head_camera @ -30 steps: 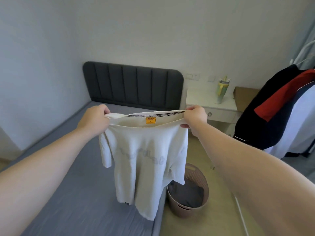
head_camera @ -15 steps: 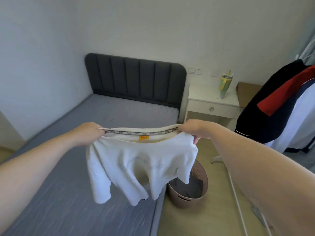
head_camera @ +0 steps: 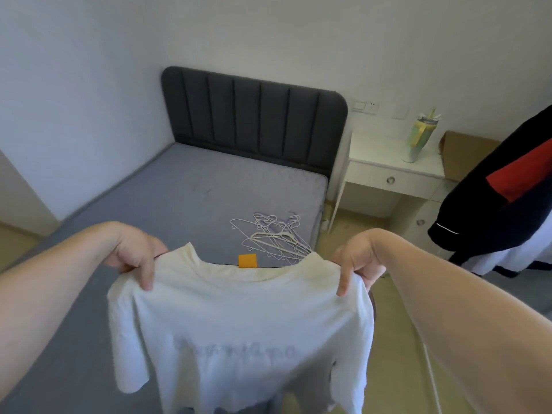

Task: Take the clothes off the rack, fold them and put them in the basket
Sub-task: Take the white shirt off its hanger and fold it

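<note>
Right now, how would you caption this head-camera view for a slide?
Left hand and right hand hold a white T-shirt by its shoulders over the grey bed, hangers piled beyond.

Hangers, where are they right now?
In the head view, the hangers lie piled on the bed near its right edge, just beyond the shirt collar.

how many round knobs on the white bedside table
2: the upper knob on the drawer just under the tabletop, the lower knob further right on a second drawer front. The dark hanging clothes may hide more.
</note>
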Action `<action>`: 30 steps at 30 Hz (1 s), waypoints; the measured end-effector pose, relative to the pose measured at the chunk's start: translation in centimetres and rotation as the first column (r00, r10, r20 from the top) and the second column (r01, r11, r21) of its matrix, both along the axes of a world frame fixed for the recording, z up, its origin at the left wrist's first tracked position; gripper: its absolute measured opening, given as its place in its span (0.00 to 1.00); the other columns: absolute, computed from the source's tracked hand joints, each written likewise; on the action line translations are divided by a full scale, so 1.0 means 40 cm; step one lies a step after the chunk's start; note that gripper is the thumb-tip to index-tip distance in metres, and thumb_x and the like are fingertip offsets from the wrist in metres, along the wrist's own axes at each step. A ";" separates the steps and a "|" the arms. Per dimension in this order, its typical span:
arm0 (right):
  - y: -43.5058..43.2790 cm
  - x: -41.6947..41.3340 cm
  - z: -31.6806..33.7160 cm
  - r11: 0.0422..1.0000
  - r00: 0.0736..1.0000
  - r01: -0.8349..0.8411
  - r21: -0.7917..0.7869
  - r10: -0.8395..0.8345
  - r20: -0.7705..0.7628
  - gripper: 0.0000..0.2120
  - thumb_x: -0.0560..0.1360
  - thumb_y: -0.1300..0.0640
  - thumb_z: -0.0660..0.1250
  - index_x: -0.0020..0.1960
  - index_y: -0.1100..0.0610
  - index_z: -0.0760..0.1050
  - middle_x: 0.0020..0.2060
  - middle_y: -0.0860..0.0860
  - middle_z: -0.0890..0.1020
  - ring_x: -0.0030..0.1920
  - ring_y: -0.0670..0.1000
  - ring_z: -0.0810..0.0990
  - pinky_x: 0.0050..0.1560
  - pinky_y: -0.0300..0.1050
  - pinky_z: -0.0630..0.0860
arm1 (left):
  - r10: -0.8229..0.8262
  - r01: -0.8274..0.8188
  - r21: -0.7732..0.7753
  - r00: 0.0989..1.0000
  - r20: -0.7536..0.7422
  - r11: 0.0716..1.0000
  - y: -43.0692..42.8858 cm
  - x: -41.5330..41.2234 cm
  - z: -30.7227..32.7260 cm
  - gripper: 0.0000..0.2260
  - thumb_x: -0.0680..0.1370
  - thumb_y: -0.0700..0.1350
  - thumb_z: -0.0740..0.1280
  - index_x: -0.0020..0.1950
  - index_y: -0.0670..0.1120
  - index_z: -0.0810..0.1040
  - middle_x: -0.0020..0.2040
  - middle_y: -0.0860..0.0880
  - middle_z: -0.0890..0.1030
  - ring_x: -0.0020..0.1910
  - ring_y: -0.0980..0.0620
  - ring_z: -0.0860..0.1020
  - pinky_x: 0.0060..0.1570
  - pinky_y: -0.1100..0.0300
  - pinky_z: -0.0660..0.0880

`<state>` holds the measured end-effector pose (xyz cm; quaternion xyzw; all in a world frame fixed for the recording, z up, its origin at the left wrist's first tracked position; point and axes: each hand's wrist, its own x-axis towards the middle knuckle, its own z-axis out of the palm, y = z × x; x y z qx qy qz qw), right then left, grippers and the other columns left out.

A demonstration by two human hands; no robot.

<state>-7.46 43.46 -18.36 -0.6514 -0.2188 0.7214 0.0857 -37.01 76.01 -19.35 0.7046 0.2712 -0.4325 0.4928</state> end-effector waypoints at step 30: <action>0.882 0.874 -1.244 0.944 0.556 -0.184 0.274 -0.130 0.821 0.16 0.80 0.46 0.64 0.61 0.55 0.72 0.58 0.56 0.79 0.59 0.60 0.77 0.57 0.48 0.73 | 0.193 -0.206 0.896 0.971 0.139 0.392 0.681 0.842 -1.199 0.06 0.73 0.33 0.63 0.45 0.44 0.73 0.49 0.38 0.79 0.50 0.38 0.77 0.45 0.53 0.73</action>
